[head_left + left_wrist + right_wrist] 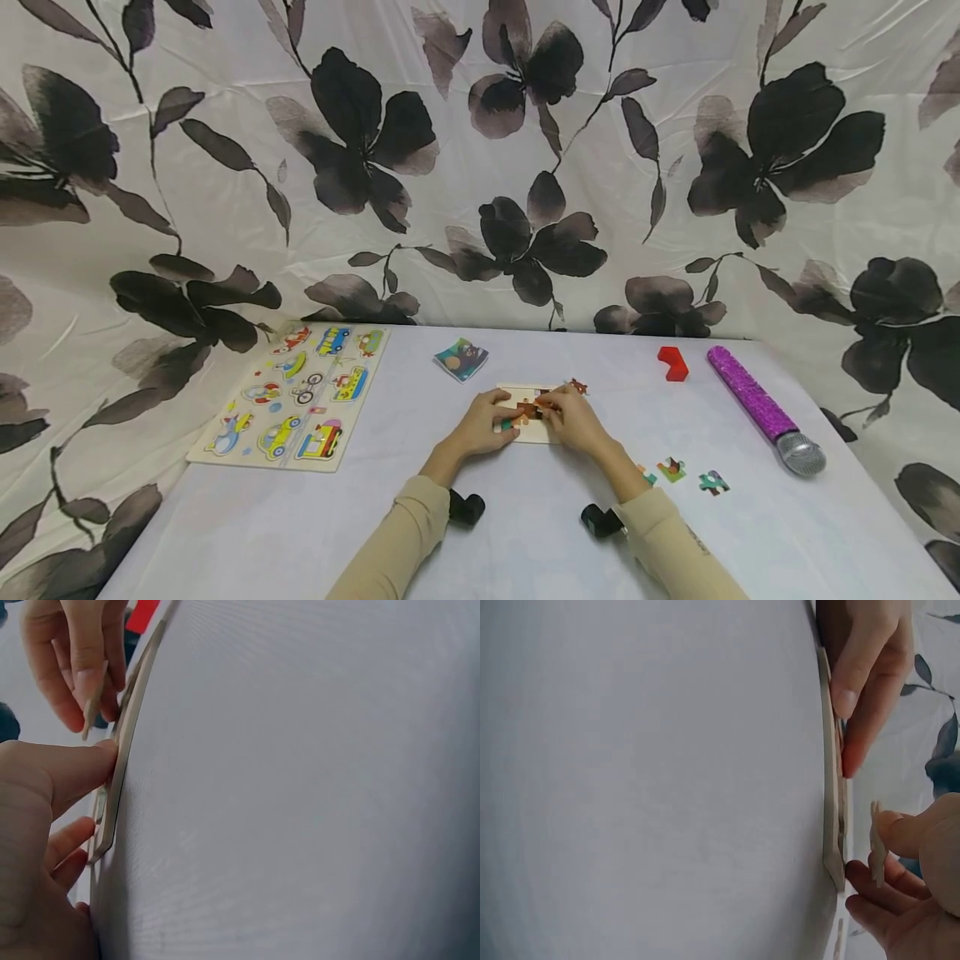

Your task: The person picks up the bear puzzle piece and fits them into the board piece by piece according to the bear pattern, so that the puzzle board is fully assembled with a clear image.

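A small wooden puzzle tray [534,432] lies on the table, with brown and green jigsaw pieces [528,410] set in it. My left hand [483,423] rests on the tray's left side; its fairly straight thumb and fingers press on the pieces and the edge. Over the tray's right part, my right hand [573,419] pinches a jigsaw piece [876,844] between thumb and fingers. The right wrist view shows that piece edge-on, held just above the tray [829,772]; its picture is hidden. Behind the right hand lies a loose reddish-brown piece [578,387].
Several loose jigsaw pieces [714,482] lie right of the right forearm. A wooden vehicle puzzle board [255,425] stands at the left, a small picture card [461,360] behind the tray. At the right are a red block [672,364] and a glittery purple microphone [750,396].
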Demonstrator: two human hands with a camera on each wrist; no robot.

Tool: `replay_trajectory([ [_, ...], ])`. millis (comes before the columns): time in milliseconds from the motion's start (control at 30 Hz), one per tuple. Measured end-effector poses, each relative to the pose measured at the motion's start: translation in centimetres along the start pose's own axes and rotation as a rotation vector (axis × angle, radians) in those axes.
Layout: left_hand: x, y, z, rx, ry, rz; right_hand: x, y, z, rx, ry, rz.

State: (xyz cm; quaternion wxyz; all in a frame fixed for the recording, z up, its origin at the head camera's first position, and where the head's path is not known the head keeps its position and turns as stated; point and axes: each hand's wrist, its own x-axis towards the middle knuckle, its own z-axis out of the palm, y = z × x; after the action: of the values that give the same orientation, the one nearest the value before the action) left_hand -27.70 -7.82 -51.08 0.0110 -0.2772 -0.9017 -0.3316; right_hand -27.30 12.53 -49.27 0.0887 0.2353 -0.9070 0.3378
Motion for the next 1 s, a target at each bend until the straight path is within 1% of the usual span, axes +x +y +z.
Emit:
replay_trajectory([
  [167,0.0,0.2,-0.1,0.021,-0.009,-0.012,0.4,0.0,-0.2,-0.039,-0.019,0.006],
  [300,0.0,0.3,0.0,0.036,-0.005,-0.005,0.2,0.1,-0.1,-0.025,-0.027,-0.034],
  [433,0.1,0.4,0.0,0.024,-0.002,0.006,-0.2,-0.2,0.1,0.032,-0.061,-0.128],
  [467,0.1,0.4,0.0,0.021,-0.003,0.003,-0.1,0.6,0.6,0.058,-0.066,-0.190],
  [500,0.1,0.4,0.0,0.016,0.000,0.004,-0.1,0.6,0.6,0.068,-0.077,-0.230],
  [567,0.1,0.4,0.0,0.006,0.004,0.000,-0.2,0.3,0.6,0.066,-0.101,-0.269],
  [633,0.0,0.4,0.1,0.002,0.002,-0.008,-0.2,0.1,0.7,0.034,-0.130,-0.288],
  [667,0.0,0.4,0.1,0.003,0.001,-0.009,-0.2,0.0,0.7,0.020,-0.143,-0.293],
  [700,0.0,0.3,0.1,0.007,-0.001,-0.012,-0.4,-1.0,0.3,-0.010,-0.160,-0.266],
  [800,0.0,0.4,0.0,0.014,-0.004,-0.016,-0.3,-1.2,0.4,-0.044,-0.172,-0.266],
  [867,0.0,0.4,0.0,0.013,0.001,-0.007,-0.3,-1.3,0.4,-0.045,-0.178,-0.270],
  [1000,0.0,0.4,0.0,0.005,0.022,0.009,-0.3,-1.3,0.4,-0.042,-0.195,-0.238],
])
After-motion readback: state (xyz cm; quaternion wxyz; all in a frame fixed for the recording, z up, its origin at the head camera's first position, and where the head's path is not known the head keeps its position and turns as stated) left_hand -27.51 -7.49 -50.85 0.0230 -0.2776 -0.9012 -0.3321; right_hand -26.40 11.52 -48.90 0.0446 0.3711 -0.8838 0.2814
